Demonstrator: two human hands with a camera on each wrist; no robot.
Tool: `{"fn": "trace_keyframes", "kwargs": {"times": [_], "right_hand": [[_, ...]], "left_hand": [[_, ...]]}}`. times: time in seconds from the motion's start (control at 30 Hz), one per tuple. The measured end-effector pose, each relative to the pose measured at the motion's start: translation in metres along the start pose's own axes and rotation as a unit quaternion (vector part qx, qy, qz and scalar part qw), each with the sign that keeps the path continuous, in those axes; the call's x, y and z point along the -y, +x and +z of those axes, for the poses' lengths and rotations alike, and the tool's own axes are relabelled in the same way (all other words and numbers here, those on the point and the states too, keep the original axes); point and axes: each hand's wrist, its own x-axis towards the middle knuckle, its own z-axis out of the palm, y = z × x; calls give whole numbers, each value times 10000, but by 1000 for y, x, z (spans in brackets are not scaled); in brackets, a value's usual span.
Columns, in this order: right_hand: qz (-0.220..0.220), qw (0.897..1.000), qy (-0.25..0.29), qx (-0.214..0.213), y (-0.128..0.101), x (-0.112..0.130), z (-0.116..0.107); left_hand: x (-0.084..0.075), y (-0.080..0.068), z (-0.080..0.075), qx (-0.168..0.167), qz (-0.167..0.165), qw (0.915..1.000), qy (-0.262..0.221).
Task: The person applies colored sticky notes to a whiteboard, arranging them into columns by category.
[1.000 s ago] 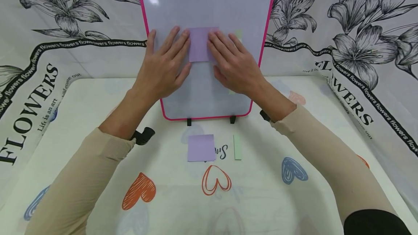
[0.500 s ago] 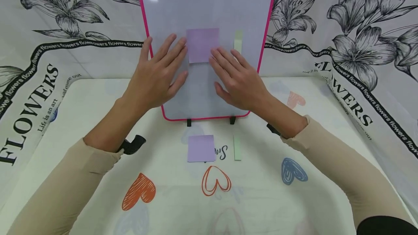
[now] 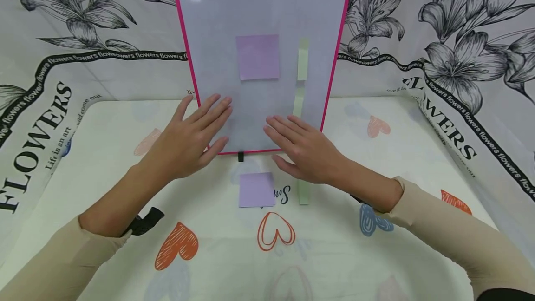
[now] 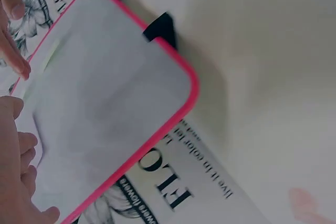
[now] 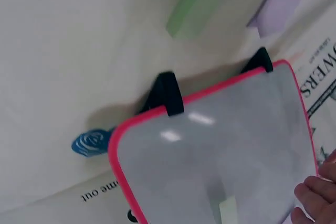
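A whiteboard [image 3: 217, 17] with a pink frame stands upright on black feet [image 3: 240, 156]. Stuck near its middle is a purple sticky note [image 3: 257, 57], and green sticky strips [image 3: 302, 65] run in a column to the right. My left hand [image 3: 190, 138], fingers straight and spread, is in front of the board's lower left corner and holds nothing. Over the lower right part is my right hand [image 3: 307, 150], also empty with its fingers extended, overlapping the lowest green strip. On the table lie a purple sticky-note pad [image 3: 256, 190] and a narrow green strip pad [image 3: 303, 194], its top hidden by the right hand.
The table cover [image 3: 225, 268] carries printed hearts, among them an orange heart [image 3: 177, 246] and a blue heart [image 3: 372, 221]. Behind the board hangs a white cloth [image 3: 138, 75] with black flower drawings and lettering. Dark bands show at both wrists.
Both hands have come down and back from the purple note to the board's lower edge. The note and the green strips have come into full or fuller view.
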Motion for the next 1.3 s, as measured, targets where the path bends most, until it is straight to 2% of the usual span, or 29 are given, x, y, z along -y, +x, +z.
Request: {"fn": "trace_keyframes", "kwargs": {"times": [0.2,0.37,0.5,0.63,0.87,1.3], "right_hand": [[-147,9959,868,189,-23,14,18],[-158,9841,1671,578,-37,21,29],[-330,9748,1988,958,-43,24,36],[-518,9724,1930,1201,-44,27,39],[-646,9755,1486,1487,-45,34,46],[-676,9828,977,1415,-46,39,49]], "left_hand": [[-10,-24,19,617,207,9977,-191],[-19,-36,29,1170,333,9919,-352],[-25,-42,34,1425,499,9874,-479],[-32,-48,41,1605,700,9826,-618],[-38,-54,50,1828,891,9774,-578],[-41,-61,55,2123,874,9717,-551]]}}
